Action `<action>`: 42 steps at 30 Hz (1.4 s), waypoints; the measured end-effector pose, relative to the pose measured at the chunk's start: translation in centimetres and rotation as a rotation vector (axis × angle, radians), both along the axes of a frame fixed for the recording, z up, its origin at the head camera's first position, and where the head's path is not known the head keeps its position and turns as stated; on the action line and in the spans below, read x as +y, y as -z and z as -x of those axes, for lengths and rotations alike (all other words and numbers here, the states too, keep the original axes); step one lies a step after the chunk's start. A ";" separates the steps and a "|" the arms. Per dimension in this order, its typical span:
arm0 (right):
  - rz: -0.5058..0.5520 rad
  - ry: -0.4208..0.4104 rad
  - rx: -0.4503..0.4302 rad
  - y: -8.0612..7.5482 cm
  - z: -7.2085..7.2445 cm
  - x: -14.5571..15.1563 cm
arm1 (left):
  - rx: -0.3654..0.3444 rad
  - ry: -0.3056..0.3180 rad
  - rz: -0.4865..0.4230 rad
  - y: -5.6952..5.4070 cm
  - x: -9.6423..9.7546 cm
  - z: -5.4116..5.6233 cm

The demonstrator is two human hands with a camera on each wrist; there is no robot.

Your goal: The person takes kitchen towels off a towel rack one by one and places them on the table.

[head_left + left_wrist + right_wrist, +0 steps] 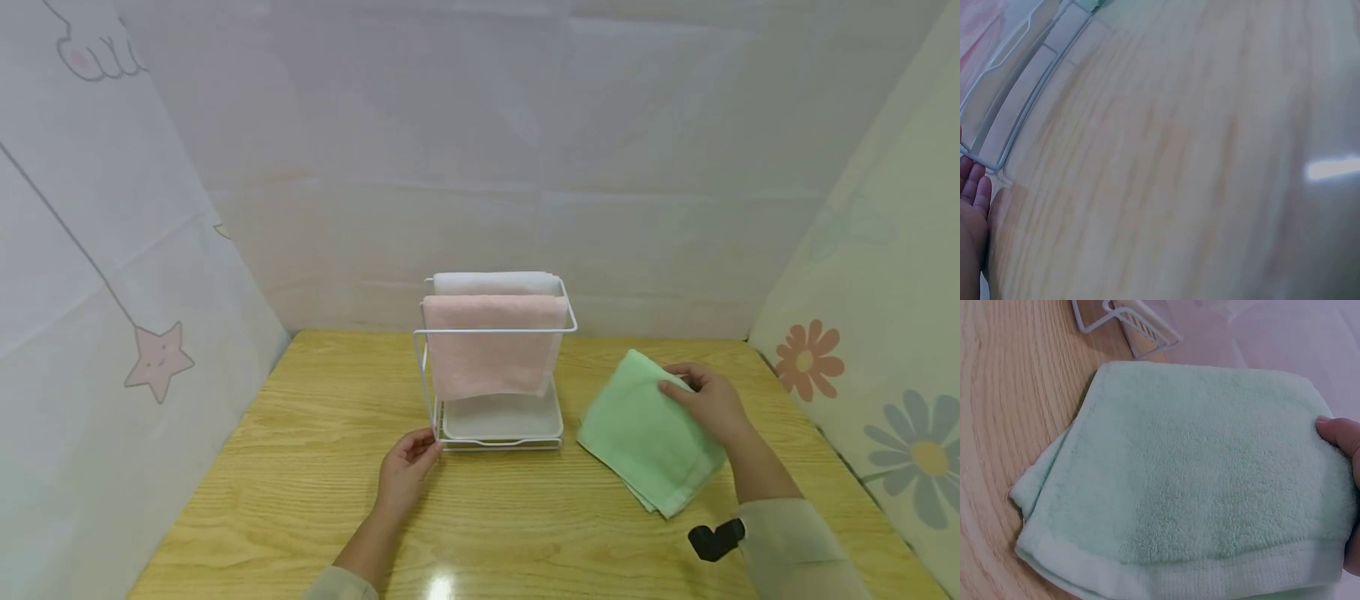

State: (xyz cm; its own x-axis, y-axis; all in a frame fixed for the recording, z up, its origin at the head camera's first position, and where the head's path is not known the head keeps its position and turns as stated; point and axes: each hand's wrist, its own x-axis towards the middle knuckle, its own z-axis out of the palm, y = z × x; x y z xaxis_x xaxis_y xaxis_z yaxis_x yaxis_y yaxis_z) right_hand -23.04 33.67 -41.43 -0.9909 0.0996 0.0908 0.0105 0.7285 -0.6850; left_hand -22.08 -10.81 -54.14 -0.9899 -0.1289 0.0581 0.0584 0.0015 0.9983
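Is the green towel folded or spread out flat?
Folded: in the right wrist view, the green towel shows doubled edges along the bottom, and another layer sticks out from under it at picture left.

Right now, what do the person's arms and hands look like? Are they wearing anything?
The left hand and right hand have no gloves. The left sleeve and right sleeve are plain and pale. A small black piece sits by the right cuff.

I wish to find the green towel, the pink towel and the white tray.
Green towel point(1197, 465), right wrist view: broad face.
Pink towel point(492, 358), head view: hanging front.
White tray point(502, 420), head view: bare inside.
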 end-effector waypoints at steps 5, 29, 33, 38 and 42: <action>0.005 0.020 -0.020 1.3 0.6 1.2 | -0.001 0.006 -0.006 -0.1 0.0 0.0; 0.080 0.143 -0.208 8.3 1.1 5.1 | 0.021 -0.003 -0.010 0.0 0.2 0.1; 0.083 0.160 -0.224 9.2 1.1 5.5 | 0.017 0.000 -0.009 0.0 0.1 0.1; 0.083 0.163 -0.230 10.0 1.0 5.7 | 0.006 -0.003 -0.007 -0.1 0.1 0.0; 0.080 0.170 -0.241 10.4 0.9 5.6 | 0.002 -0.004 0.000 -0.2 0.2 -0.1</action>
